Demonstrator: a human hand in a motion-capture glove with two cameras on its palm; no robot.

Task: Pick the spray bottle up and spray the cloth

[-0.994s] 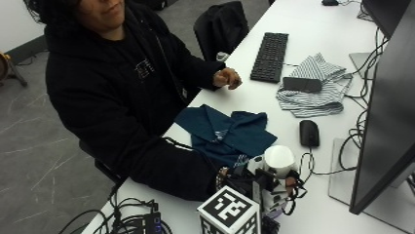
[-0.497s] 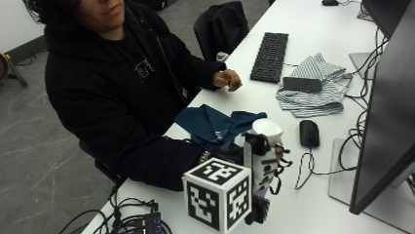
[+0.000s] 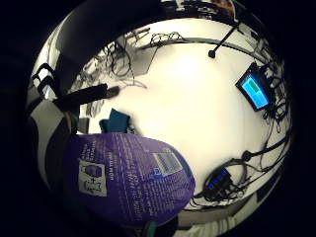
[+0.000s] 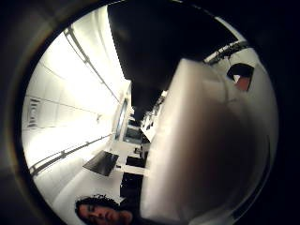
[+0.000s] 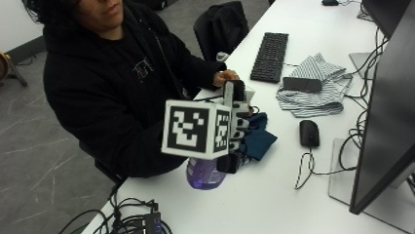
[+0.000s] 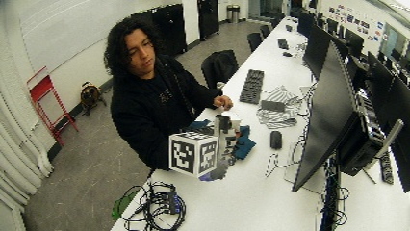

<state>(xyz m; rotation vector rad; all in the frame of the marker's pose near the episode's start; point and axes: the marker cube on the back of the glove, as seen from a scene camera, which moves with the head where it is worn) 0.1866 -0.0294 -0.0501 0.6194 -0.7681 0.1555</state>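
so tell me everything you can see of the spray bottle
The spray bottle has a translucent purple body that looks plastic, with a printed label and barcode on it. It is lifted off the white table, roughly upright, beside the dark blue cloth. The gloved right hand holds its upper part, hiding the sprayer head. Only the rounded lower body shows.

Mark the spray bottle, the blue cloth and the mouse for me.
spray bottle [image 5: 205, 176]: outside view, purple lower body.
blue cloth [image 5: 260, 141]: outside view, fold beside the bottle.
mouse [image 5: 309, 133]: outside view, its back.
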